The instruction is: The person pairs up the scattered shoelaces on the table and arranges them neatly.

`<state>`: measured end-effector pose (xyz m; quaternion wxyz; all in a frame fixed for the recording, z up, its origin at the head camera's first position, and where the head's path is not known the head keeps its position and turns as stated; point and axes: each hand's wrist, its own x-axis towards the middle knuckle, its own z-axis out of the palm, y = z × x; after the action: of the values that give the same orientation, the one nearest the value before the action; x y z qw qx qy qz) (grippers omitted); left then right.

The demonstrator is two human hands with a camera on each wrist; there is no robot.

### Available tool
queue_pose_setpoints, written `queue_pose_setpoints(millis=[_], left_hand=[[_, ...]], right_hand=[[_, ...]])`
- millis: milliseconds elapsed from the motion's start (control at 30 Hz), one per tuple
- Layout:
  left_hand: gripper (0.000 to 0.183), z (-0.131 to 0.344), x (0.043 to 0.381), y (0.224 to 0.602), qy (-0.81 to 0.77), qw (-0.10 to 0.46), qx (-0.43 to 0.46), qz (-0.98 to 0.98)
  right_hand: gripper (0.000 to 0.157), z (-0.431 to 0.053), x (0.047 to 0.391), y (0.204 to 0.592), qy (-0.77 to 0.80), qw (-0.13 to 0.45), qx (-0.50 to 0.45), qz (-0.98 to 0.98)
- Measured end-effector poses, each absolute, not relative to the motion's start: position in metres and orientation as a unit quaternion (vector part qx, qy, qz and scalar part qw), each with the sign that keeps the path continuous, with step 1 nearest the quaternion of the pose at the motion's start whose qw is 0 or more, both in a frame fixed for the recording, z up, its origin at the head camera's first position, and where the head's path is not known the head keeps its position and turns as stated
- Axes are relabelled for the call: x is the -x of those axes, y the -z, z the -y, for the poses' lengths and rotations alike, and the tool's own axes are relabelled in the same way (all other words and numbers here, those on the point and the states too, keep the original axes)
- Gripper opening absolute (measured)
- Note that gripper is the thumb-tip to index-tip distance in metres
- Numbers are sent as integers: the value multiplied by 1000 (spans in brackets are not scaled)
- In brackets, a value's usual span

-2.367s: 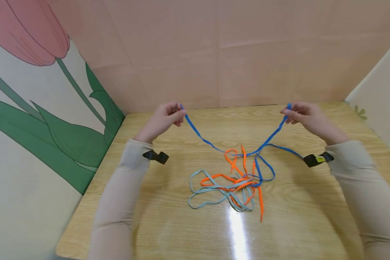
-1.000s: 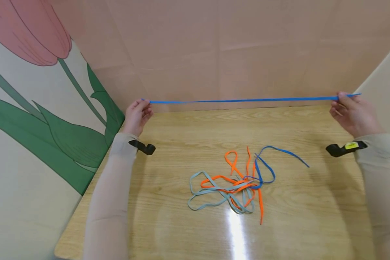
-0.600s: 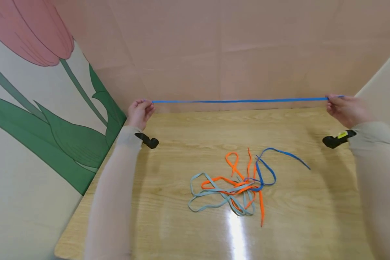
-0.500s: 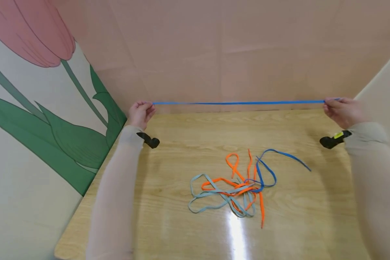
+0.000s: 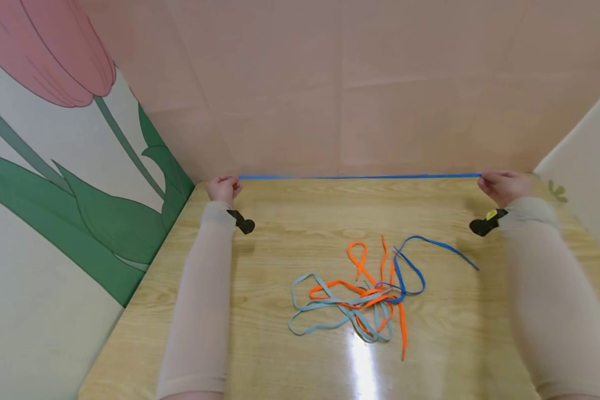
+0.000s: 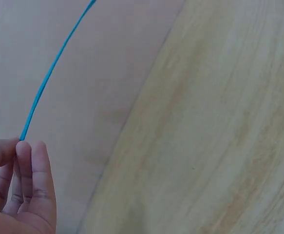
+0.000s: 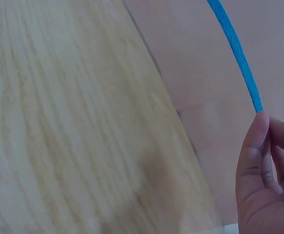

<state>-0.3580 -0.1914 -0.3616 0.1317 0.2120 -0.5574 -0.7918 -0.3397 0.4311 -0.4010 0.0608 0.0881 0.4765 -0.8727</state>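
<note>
A flat blue shoelace point(image 5: 360, 177) is stretched straight across the far edge of the table. My left hand point(image 5: 224, 189) pinches one end between thumb and fingertips; the left wrist view shows the lace point(image 6: 49, 73) rising from that pinch. At the other end my right hand point(image 5: 505, 187) pinches the lace too, and its woven texture shows in the right wrist view, above the fingertips point(image 7: 259, 124). Nearer me on the table lies a tangle of laces: a pale grey-blue one point(image 5: 320, 329), an orange one point(image 5: 403, 333) and another blue one point(image 5: 442, 245).
The wood-grain table point(image 5: 280, 366) meets a pinkish covered wall point(image 5: 300, 89) at its back edge. A panel with a painted tulip point(image 5: 55, 50) stands along the left side, and a pale panel point(image 5: 590, 150) along the right. Black wrist cameras point(image 5: 487, 223) sit at both cuffs.
Both hands lifted the blue lace off the tangle and spread apart until it was taut. Since then they have come slightly closer together and lowered it toward the table's far edge.
</note>
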Motion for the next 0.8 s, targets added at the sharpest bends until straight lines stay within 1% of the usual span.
queue_pose_setpoints(millis=[133,200,333,533,800], left_hand=[[22,197,367,382,782,126,-228,567],[23,201,372,393,781,128,-231,567],[19,206,382,412,769,121,-237,581],[10,206,393,428,745,103,-246,611],[29,202,390,438,716,84,-255,645]], right_hand=[[23,-427,340,411,864,46,-120,-488],[26,-423,342,416,867,38,-134,-478],[30,-417,342,422,868,28,-158,-470],[32,-415,340,428,863,34,-179,-471],[33,-419,333,435,816,52,-189,-543]])
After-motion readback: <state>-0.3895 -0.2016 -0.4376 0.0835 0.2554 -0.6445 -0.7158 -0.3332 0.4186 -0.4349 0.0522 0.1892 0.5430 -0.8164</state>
